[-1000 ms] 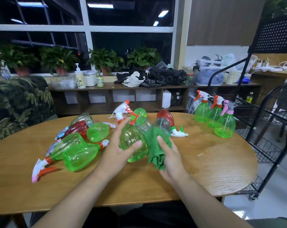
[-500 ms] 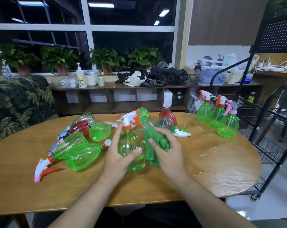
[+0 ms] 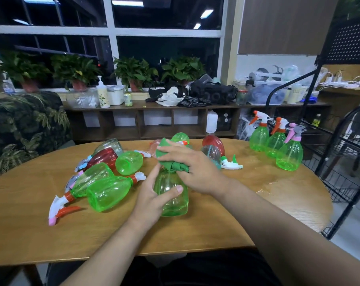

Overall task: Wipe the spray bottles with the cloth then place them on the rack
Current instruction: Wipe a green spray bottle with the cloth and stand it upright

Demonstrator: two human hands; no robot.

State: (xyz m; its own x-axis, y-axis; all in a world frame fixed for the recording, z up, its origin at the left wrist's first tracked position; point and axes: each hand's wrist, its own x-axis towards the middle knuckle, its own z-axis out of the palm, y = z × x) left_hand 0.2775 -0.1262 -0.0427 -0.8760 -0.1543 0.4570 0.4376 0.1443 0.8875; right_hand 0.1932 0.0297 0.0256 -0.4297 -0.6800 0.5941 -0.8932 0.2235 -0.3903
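A green spray bottle [image 3: 173, 201] stands upright on the wooden table [image 3: 247, 213], gripped round its body by my left hand [image 3: 154, 195]. My right hand [image 3: 193, 168] presses a green cloth [image 3: 171, 159] over the bottle's top, so the spray head is hidden. Several green, red and clear spray bottles [image 3: 104, 182] lie in a pile to the left and behind. Three green spray bottles [image 3: 278, 141] stand upright at the table's far right. The black wire rack [image 3: 344, 157] stands right of the table.
A wet patch [image 3: 268, 186] shines on the table at right. A leaf-patterned sofa [image 3: 24, 129] sits at left. Behind the table runs a low wooden shelf [image 3: 150, 120] with potted plants, bags and containers.
My right hand has carried the cloth from the bottle's side up onto its spray head. The bottle went from tilted to upright on the table, still in my left hand.
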